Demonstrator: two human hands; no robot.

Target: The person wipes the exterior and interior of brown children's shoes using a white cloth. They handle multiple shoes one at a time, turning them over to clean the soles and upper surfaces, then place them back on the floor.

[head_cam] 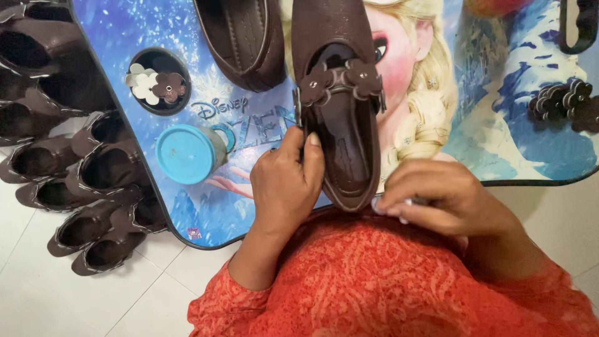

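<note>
The dark brown shoe lay lengthwise on the surface in front of you, its heel end reaching over the near edge toward your lap and its toe pointing away, with a strap of brown flower-shaped pieces running across its opening. Your left hand was closed on the shoe's left side wall, thumb pressed against the inner rim just below the strap. Your right hand sat at the heel end with its fingertips pinched together on something small and pale; you could not tell what it was. Just beside the shoe on the left lay a second dark brown shoe, its sole side partly turned up. Farther left on the surface stood a round tub with a light blue lid, and above it a dark round recess holding loose flower pieces, some pale and one brown. The surface itself was covered with a bright blue printed picture of a cartoon figure with blond hair amid snowy scenery, bordered in black. A heap of more brown flower pieces lay near its right edge. On the white tiled floor to your left, a row of dark brown shoe uppers stood bunched against the surface's edge.
</note>
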